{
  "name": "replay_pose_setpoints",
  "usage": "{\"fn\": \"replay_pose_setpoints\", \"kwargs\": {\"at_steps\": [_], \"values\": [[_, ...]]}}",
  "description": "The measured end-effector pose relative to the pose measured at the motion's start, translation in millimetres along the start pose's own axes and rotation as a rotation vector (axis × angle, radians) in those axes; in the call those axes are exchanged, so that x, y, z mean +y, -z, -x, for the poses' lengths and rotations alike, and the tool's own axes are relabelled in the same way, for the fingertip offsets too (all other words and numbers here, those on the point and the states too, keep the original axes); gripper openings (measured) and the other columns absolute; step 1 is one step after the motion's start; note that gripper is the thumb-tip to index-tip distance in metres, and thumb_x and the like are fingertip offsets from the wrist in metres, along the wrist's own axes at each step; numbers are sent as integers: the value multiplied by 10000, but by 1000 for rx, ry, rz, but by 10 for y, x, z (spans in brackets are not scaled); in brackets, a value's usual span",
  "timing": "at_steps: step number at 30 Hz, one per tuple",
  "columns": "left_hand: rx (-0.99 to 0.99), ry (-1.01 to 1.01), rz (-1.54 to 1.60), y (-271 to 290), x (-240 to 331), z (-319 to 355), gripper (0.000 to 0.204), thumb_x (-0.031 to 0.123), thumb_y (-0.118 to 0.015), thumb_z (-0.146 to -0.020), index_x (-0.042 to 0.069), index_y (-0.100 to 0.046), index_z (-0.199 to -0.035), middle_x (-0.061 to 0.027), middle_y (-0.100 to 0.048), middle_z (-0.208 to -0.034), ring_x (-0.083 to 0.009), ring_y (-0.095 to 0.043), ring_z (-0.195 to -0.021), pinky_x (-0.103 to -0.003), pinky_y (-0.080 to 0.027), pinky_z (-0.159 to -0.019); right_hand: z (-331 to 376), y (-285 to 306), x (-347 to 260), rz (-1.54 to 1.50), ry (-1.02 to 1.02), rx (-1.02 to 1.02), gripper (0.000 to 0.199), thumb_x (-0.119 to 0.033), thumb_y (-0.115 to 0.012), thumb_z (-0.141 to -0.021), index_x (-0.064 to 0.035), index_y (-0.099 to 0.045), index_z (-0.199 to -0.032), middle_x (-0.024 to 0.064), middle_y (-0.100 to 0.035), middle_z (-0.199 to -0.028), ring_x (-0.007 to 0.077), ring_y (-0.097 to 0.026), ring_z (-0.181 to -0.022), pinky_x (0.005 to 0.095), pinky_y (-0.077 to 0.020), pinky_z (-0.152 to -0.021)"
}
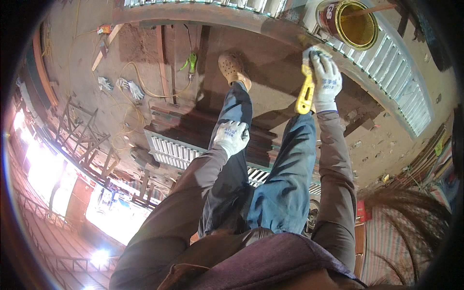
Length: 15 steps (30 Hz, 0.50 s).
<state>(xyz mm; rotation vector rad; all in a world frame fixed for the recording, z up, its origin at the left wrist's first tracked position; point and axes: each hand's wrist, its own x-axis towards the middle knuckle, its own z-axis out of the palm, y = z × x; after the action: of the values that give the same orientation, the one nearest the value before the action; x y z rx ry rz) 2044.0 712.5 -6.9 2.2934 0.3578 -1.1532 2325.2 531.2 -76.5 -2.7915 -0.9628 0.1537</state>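
Observation:
My right hand, in a white knit glove, is closed around the yellow handle of a paintbrush; the brush end meets the dark rust-red frame bar of a metal grille. My left hand, also gloved, rests on my left knee, fingers curled and holding nothing. An open paint can with yellowish inside and a stick laid across it stands on the grille slats just beyond my right hand. My jeans-clad legs and a tan shoe are below me on the ground.
A second slatted metal panel lies under my legs, stacked on dark bars. Loose white gloves, a yellow cable and wooden strips lie on the dirt floor to the left. Metal frames stand far left.

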Motion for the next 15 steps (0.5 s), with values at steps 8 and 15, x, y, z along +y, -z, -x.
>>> {"fn": "replay_pose_setpoints", "kwargs": {"at_steps": [8, 15], "values": [[-1, 27, 10, 74, -44, 66, 231, 282, -576, -824, 121, -650, -972, -107, -678, -952, -301, -636, -922, -441, -488, -816, 198, 152, -21, -130, 103, -45, 376, -193, -630, -799, -218, -641, -1174, 15, -632, -1174, 238, -603, -1089, 387, -509, -903], [-56, -17, 1, -52, -19, -19, 201, 288, -584, -823, 113, -613, -918, -114, -672, -910, -296, -636, -918, -437, -487, -799, -181, 124, -204, -11, 144, -131, 412, -166, -605, -791, -207, -626, -1200, 15, -615, -1188, 232, -585, -1113, 375, -495, -914]]}}
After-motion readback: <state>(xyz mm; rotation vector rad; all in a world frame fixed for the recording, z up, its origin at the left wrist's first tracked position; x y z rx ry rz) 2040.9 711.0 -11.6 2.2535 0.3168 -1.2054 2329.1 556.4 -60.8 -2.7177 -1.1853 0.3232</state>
